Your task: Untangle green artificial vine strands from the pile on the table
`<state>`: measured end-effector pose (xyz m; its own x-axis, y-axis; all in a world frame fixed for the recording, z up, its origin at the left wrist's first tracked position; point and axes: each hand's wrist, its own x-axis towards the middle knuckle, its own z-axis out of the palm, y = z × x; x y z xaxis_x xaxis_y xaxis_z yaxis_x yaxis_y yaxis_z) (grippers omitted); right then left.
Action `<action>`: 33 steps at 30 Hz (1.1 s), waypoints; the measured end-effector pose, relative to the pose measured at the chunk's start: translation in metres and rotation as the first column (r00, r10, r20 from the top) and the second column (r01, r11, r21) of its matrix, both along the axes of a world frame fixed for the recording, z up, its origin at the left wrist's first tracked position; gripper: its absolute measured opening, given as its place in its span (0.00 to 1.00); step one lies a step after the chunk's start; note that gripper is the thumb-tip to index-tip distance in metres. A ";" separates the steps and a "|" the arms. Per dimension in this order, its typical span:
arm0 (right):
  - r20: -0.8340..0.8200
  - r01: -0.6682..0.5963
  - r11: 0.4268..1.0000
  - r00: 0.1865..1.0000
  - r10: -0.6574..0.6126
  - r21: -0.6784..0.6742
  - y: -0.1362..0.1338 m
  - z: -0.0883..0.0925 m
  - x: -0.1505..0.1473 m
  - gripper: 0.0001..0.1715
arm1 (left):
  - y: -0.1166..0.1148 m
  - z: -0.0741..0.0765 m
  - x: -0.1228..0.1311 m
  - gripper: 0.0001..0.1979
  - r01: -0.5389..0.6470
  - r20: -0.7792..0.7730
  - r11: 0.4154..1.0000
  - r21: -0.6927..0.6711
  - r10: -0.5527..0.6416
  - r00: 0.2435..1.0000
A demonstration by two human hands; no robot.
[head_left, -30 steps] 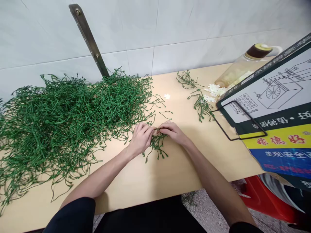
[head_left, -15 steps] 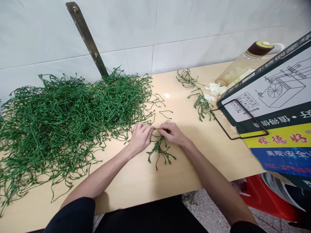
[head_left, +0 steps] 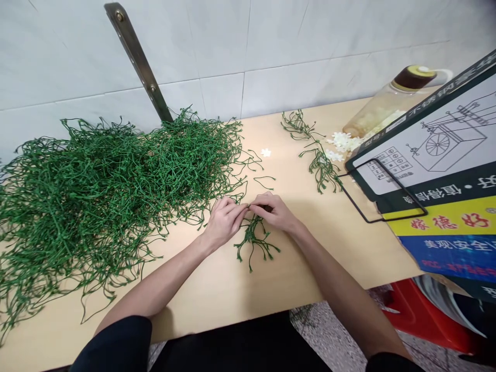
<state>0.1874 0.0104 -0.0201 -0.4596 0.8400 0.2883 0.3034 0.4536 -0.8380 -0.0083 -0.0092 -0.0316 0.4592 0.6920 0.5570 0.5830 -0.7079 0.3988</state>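
Near the middle of the table, my left hand and my right hand meet with their fingertips touching. Both pinch the upper end of a small bunch of green artificial stems, whose forked tips spread toward me on the tabletop. The exact spot they grip is hidden behind my fingers. Left of my hands lies a big tangled heap of the same green plastic stems. One loose stem lies just beyond my fingers.
A joined green sprig lies at the back right, by white plastic flowers and a clear bottle. A printed cardboard box with a black wire stand occupies the right side. A metal bar leans on the wall.
My left fingertips have shifted slightly right, closing the small gap to my right fingertips. The bunch of stems has barely moved.
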 end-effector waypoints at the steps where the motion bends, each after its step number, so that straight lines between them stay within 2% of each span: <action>1: -0.013 0.005 1.000 1.000 -0.005 -0.010 0.000 0.000 0.000 0.14 | 0.000 0.000 0.000 0.12 0.009 0.009 1.000 0.012 -0.009 1.000; 6: -0.079 0.004 0.998 0.997 -0.010 -0.066 0.002 -0.001 0.001 0.10 | -0.001 0.003 0.001 0.14 0.062 0.056 0.998 -0.010 -0.061 0.997; 11: -0.091 0.005 0.997 0.996 -0.012 -0.077 0.003 -0.001 0.002 0.10 | 0.000 0.010 0.001 0.11 0.041 0.113 0.994 -0.100 -0.030 0.993; 18: -0.083 -0.040 0.994 0.996 0.032 -0.101 0.005 0.000 0.005 0.18 | 0.001 0.007 0.001 0.10 0.052 0.169 0.978 -0.200 -0.018 0.985; 21: -0.097 -0.046 0.993 0.995 0.036 -0.111 0.005 0.001 0.005 0.19 | 0.001 0.006 0.001 0.11 0.075 0.169 0.984 -0.162 -0.047 0.984; 25: -0.112 -0.021 0.993 0.994 0.008 -0.119 0.004 0.002 0.003 0.15 | 0.002 0.005 0.002 0.11 0.070 0.148 0.994 -0.089 -0.056 0.987; 30: -0.097 -0.007 0.994 0.995 -0.003 -0.105 0.004 0.001 0.003 0.10 | 0.002 0.004 0.001 0.10 0.040 0.116 0.996 -0.074 -0.031 0.993; 33: -0.100 -0.013 0.989 0.995 -0.002 -0.147 0.004 0.001 0.004 0.09 | 0.001 0.005 0.001 0.10 0.037 0.122 0.997 -0.072 -0.028 0.992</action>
